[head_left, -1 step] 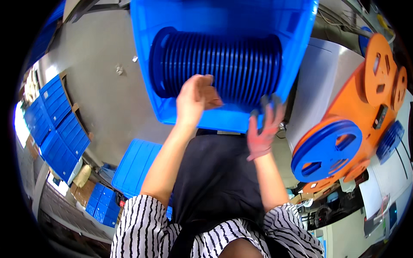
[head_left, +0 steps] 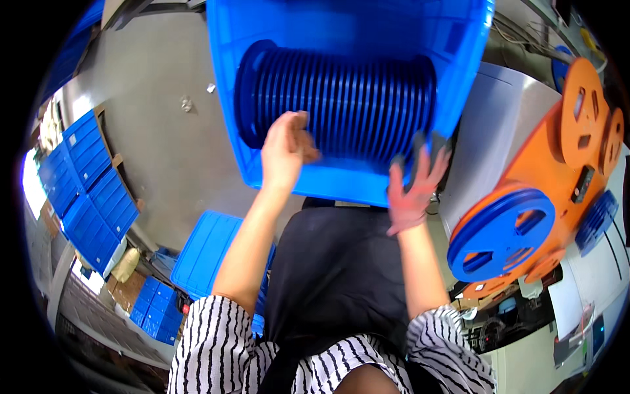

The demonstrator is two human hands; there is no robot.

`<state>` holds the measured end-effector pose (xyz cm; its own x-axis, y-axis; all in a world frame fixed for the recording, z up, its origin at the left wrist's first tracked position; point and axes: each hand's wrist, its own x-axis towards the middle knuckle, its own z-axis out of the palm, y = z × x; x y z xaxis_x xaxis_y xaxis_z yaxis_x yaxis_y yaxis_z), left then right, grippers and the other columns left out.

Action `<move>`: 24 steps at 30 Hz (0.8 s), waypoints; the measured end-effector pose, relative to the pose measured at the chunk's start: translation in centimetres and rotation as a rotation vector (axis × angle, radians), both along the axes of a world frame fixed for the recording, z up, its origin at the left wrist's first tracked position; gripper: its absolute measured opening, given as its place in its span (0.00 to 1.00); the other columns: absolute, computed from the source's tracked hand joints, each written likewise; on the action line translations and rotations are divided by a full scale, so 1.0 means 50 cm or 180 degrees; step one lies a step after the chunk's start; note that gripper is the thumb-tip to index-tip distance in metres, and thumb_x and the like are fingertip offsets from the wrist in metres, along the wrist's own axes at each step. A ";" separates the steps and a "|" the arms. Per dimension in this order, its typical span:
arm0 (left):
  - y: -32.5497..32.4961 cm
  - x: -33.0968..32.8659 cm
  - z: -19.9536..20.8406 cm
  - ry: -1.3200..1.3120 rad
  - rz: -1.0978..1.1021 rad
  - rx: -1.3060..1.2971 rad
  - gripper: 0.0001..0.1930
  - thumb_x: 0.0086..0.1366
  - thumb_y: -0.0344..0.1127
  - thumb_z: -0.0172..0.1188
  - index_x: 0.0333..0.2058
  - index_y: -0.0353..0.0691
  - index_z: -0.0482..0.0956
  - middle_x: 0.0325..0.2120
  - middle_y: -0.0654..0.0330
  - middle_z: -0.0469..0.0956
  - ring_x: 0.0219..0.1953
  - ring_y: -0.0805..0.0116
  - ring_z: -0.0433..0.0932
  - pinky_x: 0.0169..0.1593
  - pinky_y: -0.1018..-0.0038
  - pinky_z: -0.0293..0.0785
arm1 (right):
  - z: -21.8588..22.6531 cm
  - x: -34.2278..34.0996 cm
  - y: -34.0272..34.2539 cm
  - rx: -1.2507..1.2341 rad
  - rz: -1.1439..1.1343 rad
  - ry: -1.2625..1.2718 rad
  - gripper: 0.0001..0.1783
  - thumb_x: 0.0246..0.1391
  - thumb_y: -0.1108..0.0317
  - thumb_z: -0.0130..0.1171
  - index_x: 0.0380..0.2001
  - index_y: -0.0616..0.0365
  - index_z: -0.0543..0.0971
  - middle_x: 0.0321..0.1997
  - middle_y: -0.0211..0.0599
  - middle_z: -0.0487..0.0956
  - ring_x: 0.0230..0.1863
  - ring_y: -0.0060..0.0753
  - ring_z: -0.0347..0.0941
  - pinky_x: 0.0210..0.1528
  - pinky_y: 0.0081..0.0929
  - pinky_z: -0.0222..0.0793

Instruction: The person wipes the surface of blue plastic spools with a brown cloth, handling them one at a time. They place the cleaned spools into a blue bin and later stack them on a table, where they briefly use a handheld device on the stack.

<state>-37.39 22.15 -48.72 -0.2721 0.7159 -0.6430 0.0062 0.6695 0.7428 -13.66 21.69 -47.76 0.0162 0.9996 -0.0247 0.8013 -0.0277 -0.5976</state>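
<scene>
The left hand (head_left: pixel 283 152) curls over the near left end of the reels (head_left: pixel 341 98), a row lying left to right in the blue bin (head_left: pixel 459 79) just ahead. The right hand (head_left: pixel 413 187), fingers spread and gripping nothing, touches the row's right end; both are equally near.

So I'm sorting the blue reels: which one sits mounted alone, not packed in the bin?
The single blue reel on the orange machine at the right; the rest stand packed in a row inside the blue bin.

Nothing is shifting: your left hand (head_left: pixel 283 152) and right hand (head_left: pixel 413 187) are staying at the reels (head_left: pixel 341 98).
</scene>
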 end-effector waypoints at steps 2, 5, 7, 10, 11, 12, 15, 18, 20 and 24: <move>-0.013 -0.098 -0.042 0.2062 -0.0922 0.0583 0.20 0.62 0.19 0.48 0.53 0.36 0.72 0.56 0.49 0.70 0.44 0.55 0.78 0.42 0.65 0.79 | -0.067 -0.001 0.097 0.0205 0.0308 -0.0585 0.36 0.53 0.51 0.59 0.60 0.61 0.67 0.66 0.61 0.59 0.68 0.70 0.49 0.69 0.59 0.43; -0.007 -0.150 -0.083 0.3522 -0.1883 0.0440 0.25 0.64 0.28 0.53 0.60 0.36 0.64 0.65 0.43 0.56 0.49 0.46 0.74 0.48 0.60 0.75 | -0.254 0.038 0.128 -0.0376 0.0397 -0.1238 0.41 0.57 0.45 0.52 0.65 0.62 0.58 0.69 0.59 0.54 0.70 0.65 0.46 0.71 0.54 0.40; -0.043 -0.177 -0.128 0.3509 -0.1901 -0.0069 0.25 0.67 0.31 0.50 0.62 0.34 0.59 0.66 0.42 0.53 0.46 0.45 0.76 0.45 0.59 0.76 | -0.256 0.003 0.041 -0.0372 0.0797 -0.1817 0.42 0.58 0.45 0.50 0.66 0.65 0.56 0.70 0.58 0.53 0.71 0.63 0.45 0.71 0.50 0.40; -0.101 -0.160 -0.149 0.2954 -0.1699 -0.0743 0.28 0.69 0.40 0.47 0.63 0.34 0.56 0.66 0.42 0.52 0.41 0.43 0.79 0.41 0.56 0.78 | -0.238 -0.010 -0.075 -0.1219 0.0385 -0.1641 0.44 0.59 0.43 0.48 0.67 0.65 0.54 0.71 0.59 0.52 0.72 0.63 0.43 0.72 0.49 0.40; -0.133 -0.152 -0.152 0.2722 -0.1595 -0.0989 0.28 0.70 0.40 0.46 0.64 0.34 0.55 0.66 0.42 0.53 0.42 0.43 0.79 0.42 0.57 0.78 | -0.237 -0.015 -0.102 -0.1606 0.0047 -0.1414 0.44 0.59 0.42 0.48 0.67 0.65 0.53 0.71 0.60 0.52 0.72 0.64 0.43 0.72 0.49 0.40; -0.164 -0.152 -0.150 0.2399 -0.1509 -0.1147 0.28 0.70 0.41 0.45 0.64 0.35 0.54 0.66 0.42 0.53 0.44 0.43 0.78 0.43 0.57 0.77 | -0.240 -0.022 -0.111 -0.1524 -0.0105 -0.1308 0.46 0.59 0.41 0.48 0.67 0.65 0.53 0.70 0.63 0.51 0.71 0.66 0.43 0.72 0.53 0.37; -0.237 -0.164 -0.132 0.1329 -0.0858 -0.1593 0.32 0.65 0.34 0.51 0.66 0.35 0.52 0.64 0.42 0.58 0.51 0.42 0.75 0.48 0.58 0.76 | -0.211 -0.094 -0.047 -0.1080 0.0238 -0.1348 0.46 0.58 0.40 0.48 0.67 0.65 0.53 0.70 0.64 0.50 0.71 0.68 0.43 0.71 0.57 0.34; -0.254 -0.172 -0.094 0.0696 -0.0653 -0.1493 0.36 0.60 0.26 0.53 0.66 0.35 0.50 0.61 0.43 0.63 0.51 0.48 0.76 0.49 0.63 0.77 | -0.214 -0.138 0.037 -0.0563 0.0169 -0.1506 0.44 0.59 0.40 0.46 0.67 0.62 0.54 0.70 0.63 0.51 0.70 0.69 0.44 0.71 0.60 0.32; -0.290 -0.173 -0.108 0.0432 -0.0683 -0.0960 0.38 0.59 0.20 0.50 0.67 0.37 0.47 0.58 0.43 0.68 0.46 0.56 0.78 0.44 0.68 0.78 | -0.261 -0.113 0.040 -0.0734 -0.0317 -0.1560 0.43 0.60 0.40 0.44 0.68 0.61 0.54 0.70 0.61 0.52 0.70 0.68 0.45 0.71 0.59 0.35; -0.247 -0.143 -0.032 -0.1014 0.0691 -0.1385 0.40 0.56 0.15 0.40 0.68 0.42 0.42 0.46 0.46 0.75 0.34 0.58 0.81 0.31 0.66 0.79 | -0.237 -0.066 -0.020 -0.1255 -0.0235 -0.1260 0.42 0.59 0.42 0.46 0.67 0.60 0.55 0.71 0.61 0.51 0.71 0.67 0.45 0.71 0.54 0.38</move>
